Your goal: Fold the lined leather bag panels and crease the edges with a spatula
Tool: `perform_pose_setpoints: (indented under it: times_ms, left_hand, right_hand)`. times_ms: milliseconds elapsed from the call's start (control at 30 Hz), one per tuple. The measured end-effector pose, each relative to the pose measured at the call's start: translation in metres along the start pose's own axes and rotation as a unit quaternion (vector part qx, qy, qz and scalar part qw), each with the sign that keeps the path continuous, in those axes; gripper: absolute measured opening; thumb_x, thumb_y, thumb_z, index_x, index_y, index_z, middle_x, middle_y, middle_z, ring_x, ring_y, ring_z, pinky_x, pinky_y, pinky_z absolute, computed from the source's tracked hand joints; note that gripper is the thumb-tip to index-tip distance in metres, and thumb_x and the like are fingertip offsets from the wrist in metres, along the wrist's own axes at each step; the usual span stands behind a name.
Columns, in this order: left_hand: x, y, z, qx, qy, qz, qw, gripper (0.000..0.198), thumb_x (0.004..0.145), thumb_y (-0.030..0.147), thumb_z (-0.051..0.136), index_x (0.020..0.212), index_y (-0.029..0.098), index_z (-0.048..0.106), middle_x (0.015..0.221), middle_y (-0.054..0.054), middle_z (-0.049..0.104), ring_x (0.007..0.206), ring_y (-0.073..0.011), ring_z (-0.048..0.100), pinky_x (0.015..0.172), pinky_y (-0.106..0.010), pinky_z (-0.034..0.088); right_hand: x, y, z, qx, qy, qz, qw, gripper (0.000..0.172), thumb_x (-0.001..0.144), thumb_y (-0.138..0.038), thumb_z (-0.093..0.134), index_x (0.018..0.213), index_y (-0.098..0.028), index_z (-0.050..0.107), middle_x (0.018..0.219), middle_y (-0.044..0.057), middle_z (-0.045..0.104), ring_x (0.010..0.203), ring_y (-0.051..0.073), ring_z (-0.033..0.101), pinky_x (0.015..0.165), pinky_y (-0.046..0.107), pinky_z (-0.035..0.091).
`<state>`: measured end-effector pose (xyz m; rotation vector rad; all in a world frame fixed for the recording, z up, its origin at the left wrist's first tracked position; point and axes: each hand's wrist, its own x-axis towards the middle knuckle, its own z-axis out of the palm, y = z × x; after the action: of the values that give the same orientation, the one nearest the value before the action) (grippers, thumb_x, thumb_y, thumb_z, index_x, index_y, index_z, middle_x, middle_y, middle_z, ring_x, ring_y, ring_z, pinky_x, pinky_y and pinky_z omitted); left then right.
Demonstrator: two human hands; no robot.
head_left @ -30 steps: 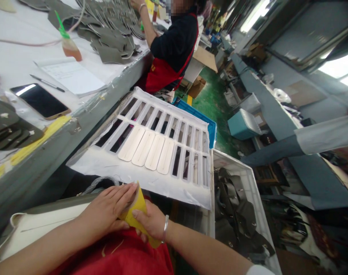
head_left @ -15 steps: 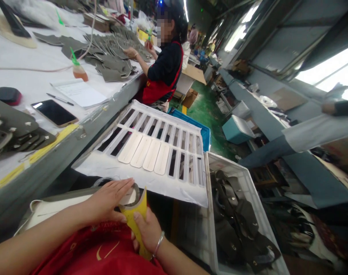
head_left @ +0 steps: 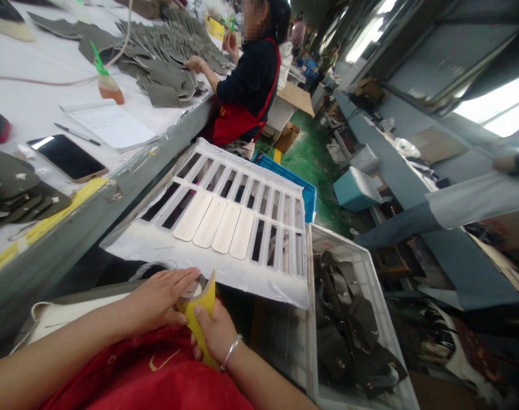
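My left hand (head_left: 168,296) lies with fingers stretched out and together over the curled end of a grey-and-cream piece (head_left: 196,289). That piece seems to run back under my left forearm, where a cream panel with a grey edge (head_left: 78,310) shows. Wrapped round a curved yellow strip (head_left: 205,306), my right hand (head_left: 217,333) has its thumb on the near face. The strip's pointed upper end rises beside the left fingertips and touches or nearly touches the curled piece. The left palm hides much of the contact.
Ahead stands a white slotted rack (head_left: 242,273) bearing several cream strips (head_left: 217,225). A white crate (head_left: 313,341) with dark grey parts (head_left: 349,319) is at the right. On the left table (head_left: 157,162) lie a phone (head_left: 67,156), notebook (head_left: 110,125) and glue bottle (head_left: 109,85). A co-worker (head_left: 246,80) sits beyond.
The view has shifted slightly, moving the table things left and up. Both hands keep nearly the same hold, with the yellow strip and right hand a little further left and up.
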<state>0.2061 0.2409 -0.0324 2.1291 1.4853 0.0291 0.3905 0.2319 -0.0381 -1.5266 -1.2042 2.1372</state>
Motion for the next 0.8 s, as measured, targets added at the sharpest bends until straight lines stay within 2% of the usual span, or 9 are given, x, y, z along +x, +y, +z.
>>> perform_pose_setpoints:
  times_ms: [167, 300, 367, 433, 467, 533, 567, 667, 800]
  left_hand:
    - [-0.006, 0.004, -0.003, 0.004, 0.011, 0.018, 1.000, 0.077, 0.072, 0.035, 0.059, 0.140, 0.016, 0.030, 0.147, -0.011, 0.031, 0.132, -0.0229, 0.034, 0.108, -0.037, 0.026]
    - [-0.014, 0.005, 0.003, 0.021, 0.036, 0.010, 0.999, 0.076, 0.073, 0.043, 0.059, 0.139, 0.015, 0.033, 0.147, -0.013, 0.031, 0.131, -0.0245, 0.035, 0.109, -0.039, 0.025]
    - [-0.018, 0.004, 0.008, 0.031, 0.057, -0.001, 0.998, 0.074, 0.074, 0.044, 0.058, 0.138, 0.017, 0.035, 0.146, -0.012, 0.032, 0.131, -0.0256, 0.035, 0.108, -0.041, 0.026]
    - [-0.022, 0.003, 0.013, 0.039, 0.080, -0.001, 0.996, 0.072, 0.075, 0.044, 0.057, 0.139, 0.020, 0.034, 0.146, -0.010, 0.033, 0.131, -0.0259, 0.035, 0.107, -0.042, 0.026]
    - [-0.023, 0.003, 0.015, 0.042, 0.090, 0.003, 0.995, 0.072, 0.075, 0.045, 0.057, 0.139, 0.021, 0.034, 0.146, -0.010, 0.034, 0.131, -0.0260, 0.036, 0.106, -0.042, 0.026]
    - [-0.025, 0.002, 0.017, 0.045, 0.110, 0.014, 0.993, 0.073, 0.076, 0.048, 0.056, 0.140, 0.021, 0.032, 0.146, -0.011, 0.034, 0.130, -0.0266, 0.036, 0.105, -0.042, 0.027]
    - [-0.025, 0.002, 0.018, 0.046, 0.119, 0.020, 0.992, 0.073, 0.077, 0.049, 0.055, 0.140, 0.021, 0.032, 0.146, -0.011, 0.034, 0.130, -0.0270, 0.037, 0.105, -0.042, 0.027]
    - [-0.024, 0.001, 0.019, 0.050, 0.137, 0.035, 0.989, 0.071, 0.079, 0.050, 0.053, 0.140, 0.022, 0.032, 0.145, -0.011, 0.035, 0.129, -0.0280, 0.038, 0.104, -0.043, 0.027]
    - [-0.022, 0.000, 0.021, 0.054, 0.130, 0.033, 0.989, 0.070, 0.078, 0.047, 0.055, 0.140, 0.022, 0.033, 0.145, -0.011, 0.034, 0.129, -0.0293, 0.038, 0.104, -0.044, 0.026]
  right_hand:
    - [0.003, -0.002, -0.002, -0.033, -0.008, -0.003, 0.999, 0.057, 0.074, -0.065, 0.049, 0.098, -0.013, 0.043, 0.043, -0.006, 0.050, 0.027, 0.011, 0.044, 0.028, 0.020, 0.035]
    - [-0.007, -0.019, -0.033, -0.079, -0.106, 0.068, 0.989, 0.050, 0.073, -0.062, 0.054, 0.082, -0.014, 0.051, 0.045, -0.002, 0.055, 0.030, 0.010, 0.046, 0.033, 0.020, 0.034]
    - [-0.012, -0.035, -0.049, -0.065, -0.113, 0.067, 0.989, 0.049, 0.068, -0.060, 0.061, 0.076, -0.012, 0.054, 0.048, -0.002, 0.055, 0.032, 0.008, 0.045, 0.035, 0.021, 0.034]
    - [-0.012, -0.050, -0.054, 0.026, -0.051, -0.027, 0.998, 0.045, 0.064, -0.053, 0.069, 0.078, -0.012, 0.057, 0.051, -0.005, 0.051, 0.038, 0.006, 0.044, 0.040, 0.020, 0.036]
    - [-0.009, -0.056, -0.052, 0.094, -0.006, -0.091, 0.991, 0.042, 0.063, -0.049, 0.071, 0.080, -0.013, 0.057, 0.052, -0.007, 0.049, 0.041, 0.005, 0.044, 0.044, 0.020, 0.039]
    - [0.002, -0.065, -0.037, 0.218, 0.076, -0.187, 0.955, 0.036, 0.065, -0.043, 0.072, 0.082, -0.016, 0.056, 0.055, -0.009, 0.045, 0.047, 0.005, 0.044, 0.052, 0.022, 0.045]
    - [0.010, -0.068, -0.027, 0.257, 0.104, -0.214, 0.937, 0.034, 0.066, -0.043, 0.070, 0.081, -0.017, 0.054, 0.056, -0.009, 0.045, 0.048, 0.005, 0.045, 0.054, 0.023, 0.047]
    - [0.036, -0.068, 0.001, 0.287, 0.138, -0.241, 0.916, 0.035, 0.070, -0.049, 0.064, 0.077, -0.018, 0.049, 0.059, -0.008, 0.045, 0.043, 0.005, 0.042, 0.046, 0.023, 0.044]
    - [0.059, -0.060, 0.017, 0.245, 0.159, -0.229, 0.928, 0.038, 0.074, -0.054, 0.058, 0.078, -0.018, 0.046, 0.053, -0.010, 0.037, 0.037, 0.002, 0.029, 0.036, 0.017, 0.030]
